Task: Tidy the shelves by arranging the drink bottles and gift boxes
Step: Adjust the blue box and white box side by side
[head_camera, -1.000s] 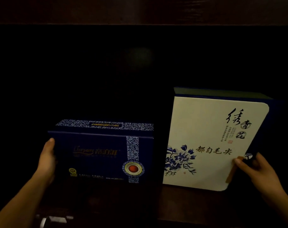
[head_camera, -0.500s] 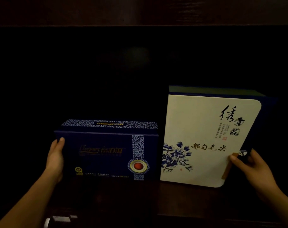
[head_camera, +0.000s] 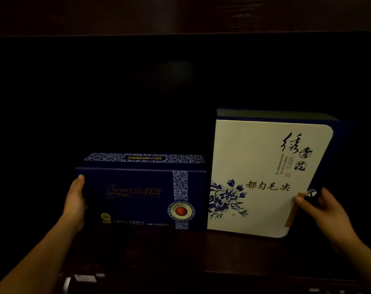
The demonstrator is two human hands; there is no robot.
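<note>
On the dark wooden shelf (head_camera: 180,251), two gift boxes stand side by side under a dark upper board (head_camera: 180,15), and the recess behind them is too dim to read. The dark blue gift box (head_camera: 138,198) is the lower one and stands on the left, long side facing near, with a patterned blue-and-white band and a round red emblem (head_camera: 181,211) near its right end. Just to its right the taller white gift box (head_camera: 254,166) stands upright, turned slightly so that its dark blue right side shows; no gap is visible between the two. Its front carries a blue flower (head_camera: 227,196) and black calligraphy, and a brown tab (head_camera: 293,211) runs down its right edge. The left hand (head_camera: 74,200) lies flat against the left end of the dark blue gift box, thumb straight up along the near corner; its fingers are hidden behind that end. The right hand (head_camera: 324,213) grips the right edge of the white gift box, thumb pressed on the front by the brown tab, fingers curled round the dark side. Small pale shapes at the near left edge are too blurred to identify.
</note>
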